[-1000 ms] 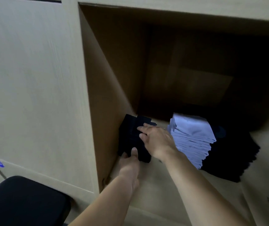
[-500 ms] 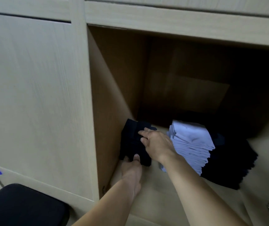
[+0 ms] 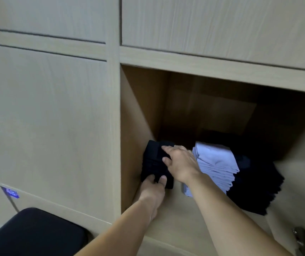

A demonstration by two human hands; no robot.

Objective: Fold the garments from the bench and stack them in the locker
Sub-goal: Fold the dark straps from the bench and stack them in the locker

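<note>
A stack of folded dark garments (image 3: 152,163) stands against the left wall inside the open locker (image 3: 166,224). My left hand (image 3: 152,191) touches the stack's front bottom edge with straight fingers. My right hand (image 3: 180,160) lies flat on the stack's top and right side, fingers stretched out. To the right sits a pile of folded light blue garments (image 3: 215,167), and beyond it a larger pile of dark garments (image 3: 257,189).
Closed pale wood locker doors (image 3: 46,117) fill the left and top. A black padded bench (image 3: 35,233) shows at the bottom left. A metal door hinge (image 3: 303,237) sits at the bottom right. The locker's back is in shadow.
The camera has tilted up and back, showing more of the doors above. Both hands stay on the dark stack; my left fingers have moved a little further up its front.
</note>
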